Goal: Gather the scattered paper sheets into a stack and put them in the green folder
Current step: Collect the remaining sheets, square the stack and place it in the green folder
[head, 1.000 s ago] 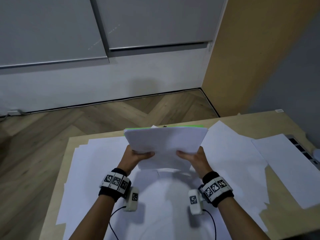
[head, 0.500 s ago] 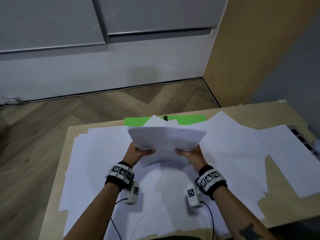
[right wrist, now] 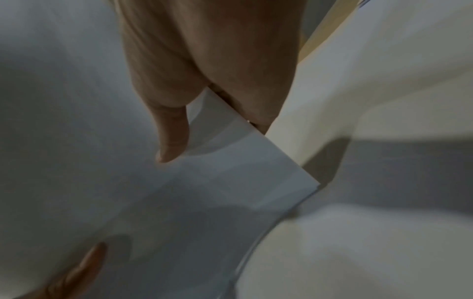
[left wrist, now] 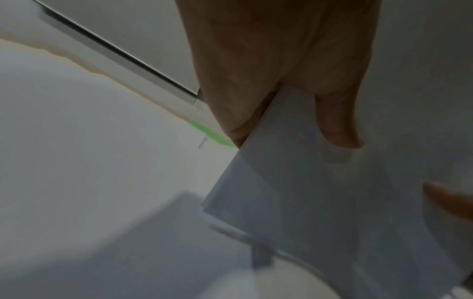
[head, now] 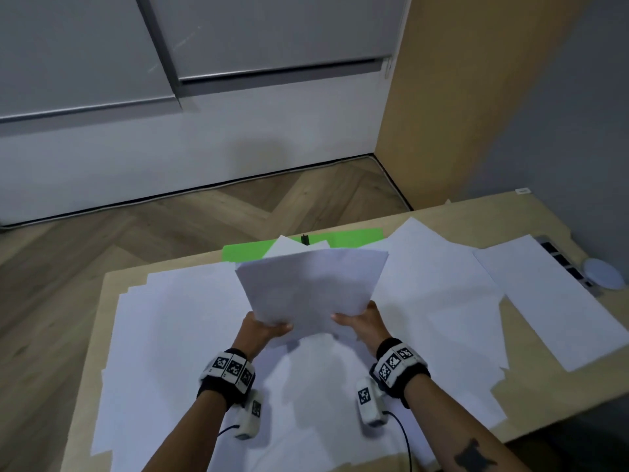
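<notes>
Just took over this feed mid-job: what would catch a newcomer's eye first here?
A stack of white sheets held up above the table's middle, the left hand and right hand gripping its near corners. Behind it, at the table's far edge, the green folder peeks out, partly covered by paper. Loose sheets blanket most of the wooden table, one lying apart on the right.

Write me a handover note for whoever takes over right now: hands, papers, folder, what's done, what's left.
Left hand and right hand each grip the near edge of a paper stack, held above the table.
Green folder lies at the table's far edge, partly covered by paper.
Done: some sheets gathered.
Left: many loose sheets on the table, including one far right; add them, then put the stack in the folder.
</notes>
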